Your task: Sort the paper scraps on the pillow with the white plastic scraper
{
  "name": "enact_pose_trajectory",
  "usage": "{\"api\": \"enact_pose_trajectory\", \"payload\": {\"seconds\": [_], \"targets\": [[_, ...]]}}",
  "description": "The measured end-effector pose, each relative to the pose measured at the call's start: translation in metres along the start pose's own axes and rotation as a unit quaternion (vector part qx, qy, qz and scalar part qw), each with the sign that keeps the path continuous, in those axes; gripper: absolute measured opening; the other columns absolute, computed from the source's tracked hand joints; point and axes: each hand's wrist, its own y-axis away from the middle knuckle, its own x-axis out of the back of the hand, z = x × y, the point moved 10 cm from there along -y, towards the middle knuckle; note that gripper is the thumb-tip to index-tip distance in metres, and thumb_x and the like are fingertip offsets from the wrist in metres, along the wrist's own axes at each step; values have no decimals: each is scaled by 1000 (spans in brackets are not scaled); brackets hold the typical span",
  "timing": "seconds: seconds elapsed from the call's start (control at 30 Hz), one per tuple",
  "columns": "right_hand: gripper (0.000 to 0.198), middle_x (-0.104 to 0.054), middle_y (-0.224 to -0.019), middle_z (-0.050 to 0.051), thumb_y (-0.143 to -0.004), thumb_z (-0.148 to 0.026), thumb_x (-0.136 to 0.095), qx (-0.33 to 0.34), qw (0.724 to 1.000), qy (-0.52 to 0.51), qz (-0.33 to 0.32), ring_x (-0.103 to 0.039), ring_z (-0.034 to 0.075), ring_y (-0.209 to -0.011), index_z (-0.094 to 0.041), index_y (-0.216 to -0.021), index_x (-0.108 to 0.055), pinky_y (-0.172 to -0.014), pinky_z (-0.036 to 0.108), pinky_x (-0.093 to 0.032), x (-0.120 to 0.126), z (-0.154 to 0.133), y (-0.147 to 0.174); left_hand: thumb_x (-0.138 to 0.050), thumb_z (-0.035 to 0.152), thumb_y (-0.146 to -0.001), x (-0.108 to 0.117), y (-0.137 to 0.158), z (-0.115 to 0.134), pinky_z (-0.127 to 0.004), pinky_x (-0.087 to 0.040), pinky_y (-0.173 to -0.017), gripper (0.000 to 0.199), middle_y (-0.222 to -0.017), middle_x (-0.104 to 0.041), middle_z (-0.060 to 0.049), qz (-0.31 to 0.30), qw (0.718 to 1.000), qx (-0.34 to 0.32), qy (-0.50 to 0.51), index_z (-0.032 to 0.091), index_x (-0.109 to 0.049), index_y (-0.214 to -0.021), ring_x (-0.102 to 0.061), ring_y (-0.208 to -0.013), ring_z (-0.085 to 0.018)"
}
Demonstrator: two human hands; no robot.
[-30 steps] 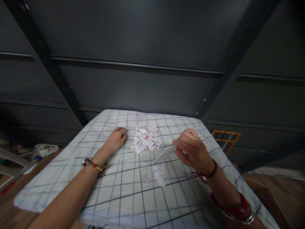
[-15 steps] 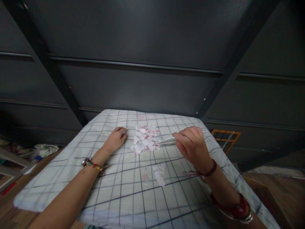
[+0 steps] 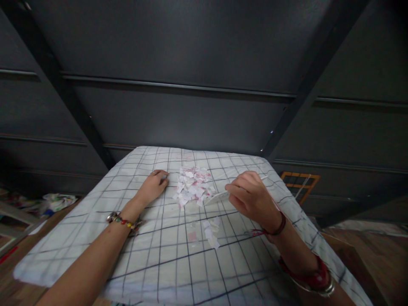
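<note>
My left hand [image 3: 154,187] rests on the checked cloth to the left of a heap of torn paper scraps [image 3: 193,187]. Its fingers are loosely bent, the thumb is a little apart, and nothing shows in it. My right hand [image 3: 250,195] is closed around slim, pale tweezers [image 3: 218,196]. Their tip points left and down to the heap's lower right edge; whether a scrap is caught in it I cannot tell. The scraps are white, some with pink or red marks. Closer to me lies a small loose group of scraps [image 3: 211,233].
The white cloth with dark grid lines [image 3: 143,263] covers the table. A dark panelled wall [image 3: 185,119] rises behind its far edge. An orange-brown wooden frame [image 3: 306,187] leans at the right, and crumpled cloth [image 3: 59,200] lies low at the left.
My right hand has shifted slightly left and down, and the tweezers' tip sits lower at the heap's edge. My left hand stays in its place on the cloth.
</note>
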Motion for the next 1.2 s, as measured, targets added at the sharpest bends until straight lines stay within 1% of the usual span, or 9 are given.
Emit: {"api": "enact_pose_trajectory", "payload": {"seconds": [0.17,0.4,0.5,0.6,0.7,0.8,0.93,1.07,1.2], "targets": [[17,-54,-65,-1,-81,-6,-47,-12,999,-4,34,-43,17,-69,-20,-79,-57,-70,32,-35,5,1,1,-40,29,-82,-1,0,2,-41,-43,-102,34,-112,-64,-13,-9,1000,-6,-5,13,-62,-104,-56,-110,-26],[19,-53,-61,-1,-79,-6,-45,3,1000,1,13,-42,16,-66,-19,-72,-57,-69,32,-36,4,-4,-2,-40,29,-83,-2,-1,2,-42,-42,-102,34,-111,-65,-12,-8,1000,-10,-7,14,-63,-104,-56,-110,-25],[16,-52,-60,-1,-79,-8,-47,2,999,-21,29,-43,16,-65,-19,-73,-57,-68,33,-37,10,-1,-1,-41,30,-83,-2,-1,0,-41,-43,-102,34,-111,-65,-12,-7,1000,-9,-6,15,-63,-104,-56,-109,-25],[15,-54,-63,-1,-80,-8,-47,-8,999,-12,47,-44,16,-67,-19,-77,-57,-68,32,-37,12,2,0,-40,30,-83,-2,-1,0,-41,-43,-101,34,-112,-65,-11,-8,1000,-9,-7,15,-63,-104,-56,-109,-25],[18,-54,-62,-1,-80,-6,-46,0,1000,7,28,-44,16,-67,-19,-75,-57,-69,32,-37,7,-1,-1,-40,30,-83,-3,-1,0,-40,-43,-102,35,-113,-65,-11,-9,1000,-9,-11,15,-62,-105,-56,-109,-24],[19,-52,-59,-1,-79,-6,-45,13,1000,-7,15,-42,16,-65,-19,-71,-56,-68,31,-37,7,-3,-1,-40,30,-83,-3,-1,-2,-40,-43,-102,35,-113,-64,-12,-4,1000,-6,-16,14,-62,-105,-56,-109,-24],[16,-50,-58,-2,-79,-9,-47,11,999,-32,29,-41,15,-64,-21,-71,-55,-65,31,-35,13,0,1,-40,30,-83,-3,-1,-3,-40,-43,-102,35,-113,-64,-12,-3,1000,-5,-19,14,-62,-105,-56,-109,-24],[16,-52,-61,-2,-79,-7,-47,5,999,-5,50,-43,15,-65,-20,-76,-57,-68,31,-36,13,-1,0,-40,30,-82,-3,-1,-2,-40,-43,-103,36,-113,-64,-14,-6,1000,-1,-18,13,-63,-105,-56,-110,-25],[19,-52,-61,-1,-80,-6,-46,19,1000,5,16,-42,15,-66,-20,-73,-57,-67,31,-36,4,-7,-2,-40,31,-83,-4,-1,-3,-40,-42,-103,36,-113,-64,-12,-7,1000,-1,-18,15,-63,-105,-56,-111,-24]]}}
